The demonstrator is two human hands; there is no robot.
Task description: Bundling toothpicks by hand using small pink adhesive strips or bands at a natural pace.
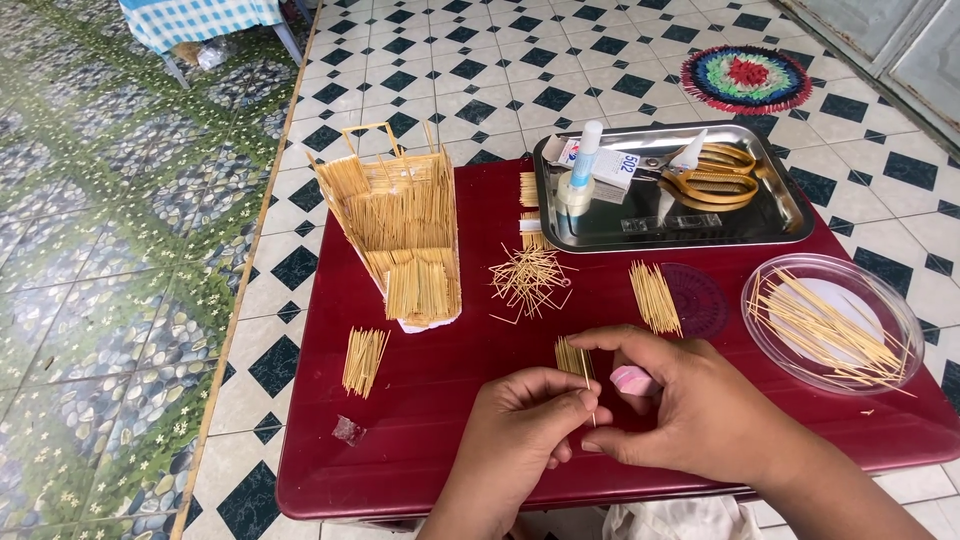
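A: Pinched between your left hand's (pixel 527 425) fingertips is one toothpick (pixel 590 405), upright near the front edge of the red table (pixel 430 400).

B: And your right hand (pixel 690 405)?

A: It's curled around a pink eraser (pixel 634 380), thumb touching the same toothpick. A small bundle (pixel 572 358) lies just behind your fingers; the stick house (pixel 405 225) stands well apart, back left.

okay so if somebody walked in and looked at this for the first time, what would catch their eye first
Probably the stick house standing at the back left of the red table, built from thin wooden sticks. Next, the left hand and right hand at the front edge, pinching a small stick bundle between them. The steel tray with yellow scissors at the back right also stands out.
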